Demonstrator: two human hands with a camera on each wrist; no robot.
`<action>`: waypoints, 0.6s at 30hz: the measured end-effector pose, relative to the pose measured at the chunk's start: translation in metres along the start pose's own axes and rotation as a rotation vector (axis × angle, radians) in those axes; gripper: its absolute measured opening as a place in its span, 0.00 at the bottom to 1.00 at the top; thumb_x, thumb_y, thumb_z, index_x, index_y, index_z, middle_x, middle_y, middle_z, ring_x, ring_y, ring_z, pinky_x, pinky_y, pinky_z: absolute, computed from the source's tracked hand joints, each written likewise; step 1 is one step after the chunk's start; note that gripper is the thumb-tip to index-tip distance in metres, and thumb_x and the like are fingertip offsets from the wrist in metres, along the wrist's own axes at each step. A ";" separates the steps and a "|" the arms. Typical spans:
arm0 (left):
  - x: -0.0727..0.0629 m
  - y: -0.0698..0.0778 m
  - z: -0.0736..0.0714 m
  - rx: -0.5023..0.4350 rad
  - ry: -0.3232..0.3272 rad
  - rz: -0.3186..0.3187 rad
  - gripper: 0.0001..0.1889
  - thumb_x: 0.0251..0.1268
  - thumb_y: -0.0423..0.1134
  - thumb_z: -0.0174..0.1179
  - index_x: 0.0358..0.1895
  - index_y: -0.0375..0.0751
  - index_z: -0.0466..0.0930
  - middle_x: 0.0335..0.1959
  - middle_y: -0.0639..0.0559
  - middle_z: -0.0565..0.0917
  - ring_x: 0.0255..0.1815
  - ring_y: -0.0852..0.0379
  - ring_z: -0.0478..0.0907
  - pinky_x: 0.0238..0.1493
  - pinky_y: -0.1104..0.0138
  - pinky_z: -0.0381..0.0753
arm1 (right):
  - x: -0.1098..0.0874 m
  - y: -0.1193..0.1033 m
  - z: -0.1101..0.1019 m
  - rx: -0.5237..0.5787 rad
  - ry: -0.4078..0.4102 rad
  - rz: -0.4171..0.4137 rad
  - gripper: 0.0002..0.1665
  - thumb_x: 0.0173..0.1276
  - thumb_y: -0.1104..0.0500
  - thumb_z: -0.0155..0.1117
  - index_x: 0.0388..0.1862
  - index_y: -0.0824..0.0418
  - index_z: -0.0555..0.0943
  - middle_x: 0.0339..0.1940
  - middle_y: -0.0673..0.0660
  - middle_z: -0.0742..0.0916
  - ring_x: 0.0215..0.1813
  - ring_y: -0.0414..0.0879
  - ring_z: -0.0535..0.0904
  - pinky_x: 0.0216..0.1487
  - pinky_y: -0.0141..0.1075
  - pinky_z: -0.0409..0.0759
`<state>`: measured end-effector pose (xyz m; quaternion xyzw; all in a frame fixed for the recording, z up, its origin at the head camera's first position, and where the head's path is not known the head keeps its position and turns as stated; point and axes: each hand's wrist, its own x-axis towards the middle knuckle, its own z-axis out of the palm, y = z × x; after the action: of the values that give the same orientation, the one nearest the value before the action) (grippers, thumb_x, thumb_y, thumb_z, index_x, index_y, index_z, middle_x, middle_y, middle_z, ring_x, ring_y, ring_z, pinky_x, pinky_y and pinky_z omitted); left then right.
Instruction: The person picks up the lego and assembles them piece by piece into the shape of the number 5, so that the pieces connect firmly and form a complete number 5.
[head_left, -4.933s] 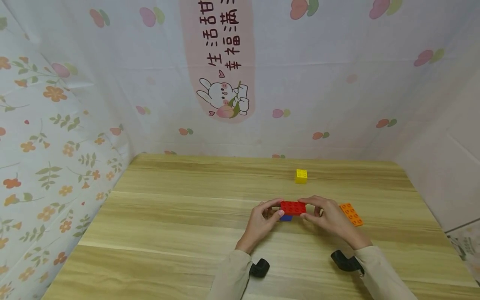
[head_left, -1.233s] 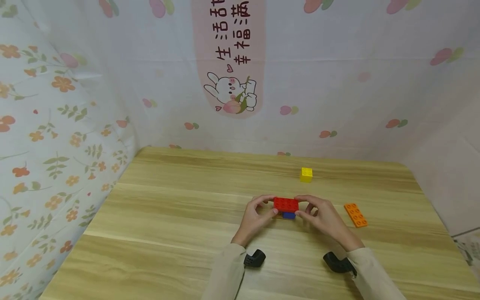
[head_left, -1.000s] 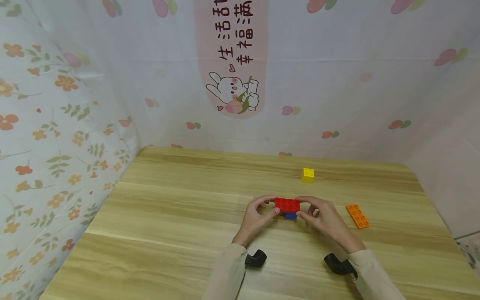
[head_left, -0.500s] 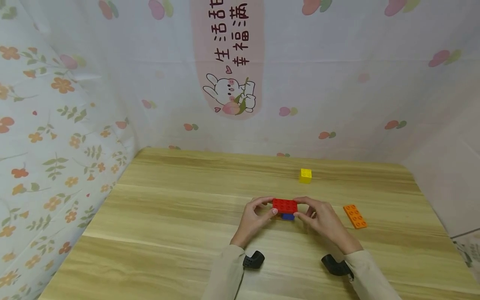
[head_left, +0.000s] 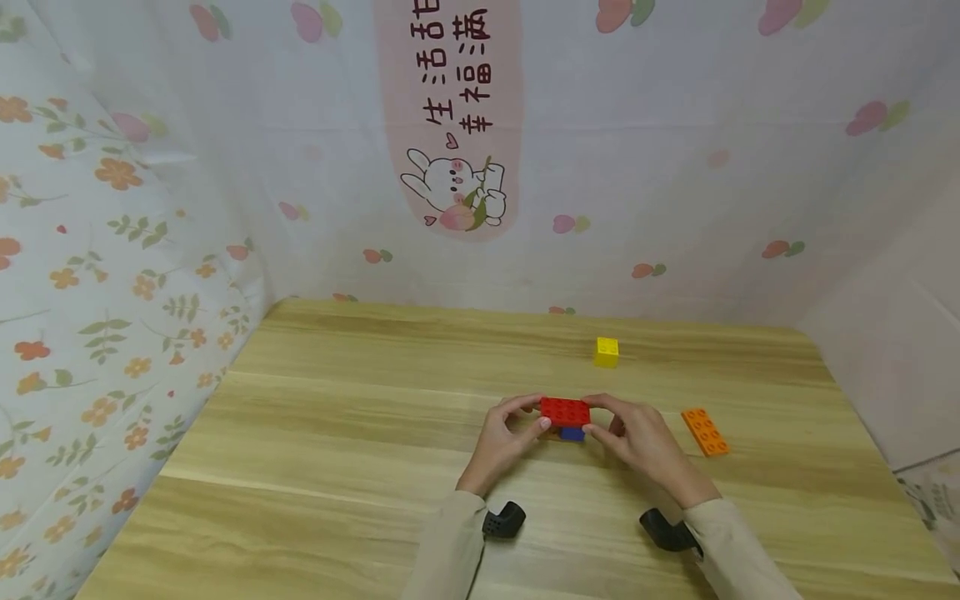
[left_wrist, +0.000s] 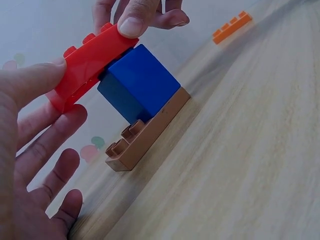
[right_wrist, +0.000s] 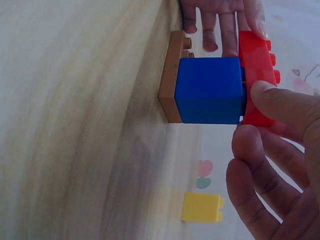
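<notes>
A red eight-stud building brick (head_left: 566,412) lies across the top of a blue brick (right_wrist: 209,90). A narrow gap with the blue studs showing is seen between them in the right wrist view. The blue brick stands on one end of a flat brown brick (left_wrist: 150,132), whose other studs are bare. My left hand (head_left: 504,440) pinches the red brick's left end between thumb and fingers. At the right end, my right hand (head_left: 639,437) pinches it the same way, thumb on the near side. In the head view the red brick hides most of the stack.
A yellow brick (head_left: 607,352) stands behind the hands, toward the back of the wooden table (head_left: 337,417). Right of my right hand lies a flat orange brick (head_left: 705,432). Patterned cloth (head_left: 315,150) hangs behind and at the left.
Since the oldest frame, the red brick has moved left over the blue brick, with both hands holding it. During the last second the hands barely move; the head view shifts slightly.
</notes>
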<state>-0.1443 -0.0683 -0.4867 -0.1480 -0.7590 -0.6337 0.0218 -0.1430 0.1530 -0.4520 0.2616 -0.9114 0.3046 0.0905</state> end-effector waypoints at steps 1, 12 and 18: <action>0.001 -0.005 0.001 0.007 0.003 -0.005 0.17 0.57 0.34 0.64 0.50 0.36 0.81 0.42 0.44 0.80 0.45 0.43 0.73 0.48 0.52 0.69 | 0.000 0.000 -0.001 -0.003 -0.001 0.002 0.20 0.57 0.58 0.70 0.49 0.61 0.80 0.14 0.41 0.74 0.15 0.31 0.64 0.16 0.28 0.67; 0.001 -0.018 0.002 0.006 -0.004 0.005 0.19 0.58 0.44 0.64 0.52 0.43 0.81 0.41 0.54 0.80 0.42 0.53 0.73 0.46 0.62 0.70 | 0.001 -0.001 0.001 -0.017 -0.004 -0.007 0.19 0.56 0.60 0.71 0.48 0.61 0.80 0.13 0.39 0.71 0.15 0.31 0.62 0.15 0.28 0.65; 0.002 -0.019 0.002 -0.006 -0.017 -0.018 0.17 0.58 0.40 0.64 0.52 0.43 0.80 0.41 0.53 0.80 0.43 0.51 0.74 0.47 0.60 0.70 | -0.001 -0.001 0.003 0.005 0.005 0.022 0.19 0.57 0.59 0.70 0.48 0.60 0.80 0.12 0.40 0.70 0.15 0.32 0.62 0.14 0.28 0.64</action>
<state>-0.1504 -0.0693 -0.5047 -0.1468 -0.7584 -0.6349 0.0091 -0.1422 0.1509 -0.4544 0.2508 -0.9132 0.3086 0.0889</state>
